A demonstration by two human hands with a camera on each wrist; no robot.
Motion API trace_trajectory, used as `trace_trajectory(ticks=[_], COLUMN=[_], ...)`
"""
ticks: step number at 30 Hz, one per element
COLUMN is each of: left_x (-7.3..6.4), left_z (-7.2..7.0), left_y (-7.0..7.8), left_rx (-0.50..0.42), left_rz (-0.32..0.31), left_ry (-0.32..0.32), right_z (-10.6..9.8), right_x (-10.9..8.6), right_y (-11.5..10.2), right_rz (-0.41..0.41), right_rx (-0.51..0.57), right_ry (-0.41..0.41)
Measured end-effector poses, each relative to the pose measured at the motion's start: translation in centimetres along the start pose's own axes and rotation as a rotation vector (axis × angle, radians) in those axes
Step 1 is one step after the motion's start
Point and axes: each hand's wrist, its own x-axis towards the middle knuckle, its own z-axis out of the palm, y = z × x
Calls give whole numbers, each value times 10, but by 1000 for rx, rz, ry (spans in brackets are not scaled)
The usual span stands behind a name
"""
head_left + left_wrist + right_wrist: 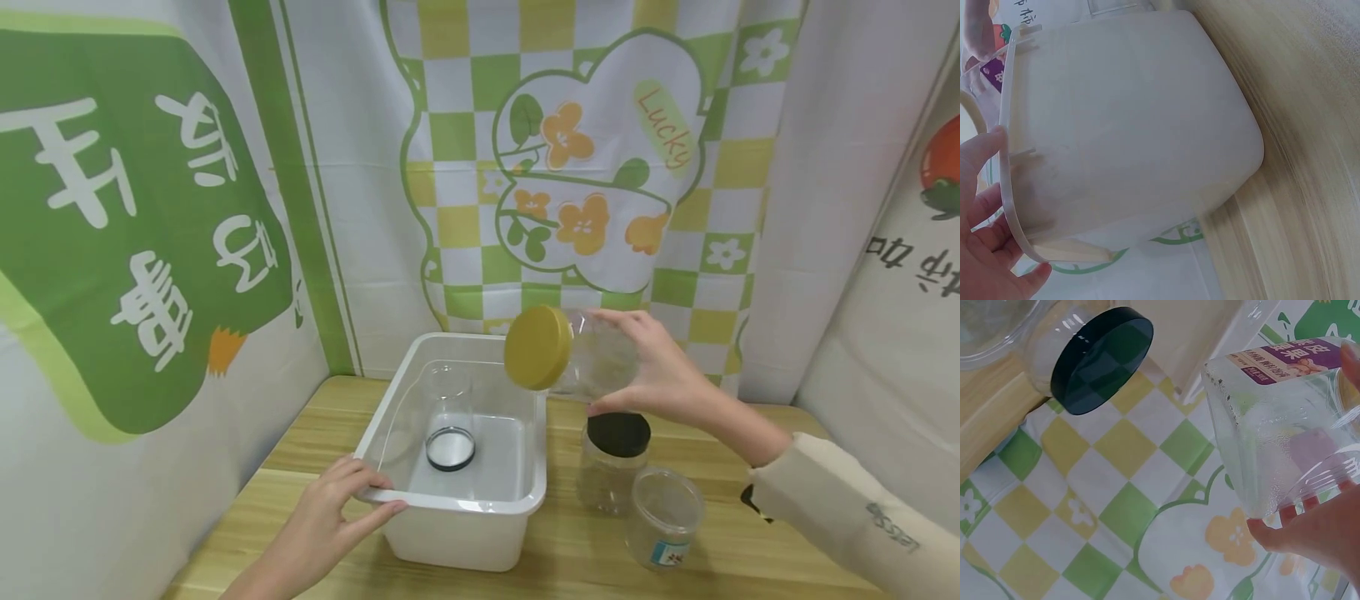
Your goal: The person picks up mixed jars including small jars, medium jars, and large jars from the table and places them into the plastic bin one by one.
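My right hand (663,371) grips a clear plastic jar (596,354) with a yellow lid (537,348). The jar is tilted on its side above the right rim of a white plastic bin (457,533), lid pointing left. In the right wrist view, fingers and thumb span the jar (1260,450), which has a purple label (1291,359). My left hand (326,512) holds the bin's near left corner, pinching the rim between thumb and fingers. Inside the bin is another clear jar (450,400); its dark-rimmed end (451,450) faces me.
Right of the bin, on the wooden table (577,567), stand a clear jar with a black lid (618,434) and a clear tub (666,521) with a small blue label. Patterned cloth (465,225) hangs behind and on both sides of the table.
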Motion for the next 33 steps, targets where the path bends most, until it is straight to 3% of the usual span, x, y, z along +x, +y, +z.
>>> trace_trajectory(ticks=[20,33], left_x=[-1,-1], left_z=[2,2], left_y=[-2,-1], left_rx=[-21,-17], left_rz=[8,17], left_ry=[9,19], right_z=[35,62], right_x=[33,46], right_y=[-29,-48], right_rz=[-66,-81], right_rx=[56,134], right_ry=[-58,-142])
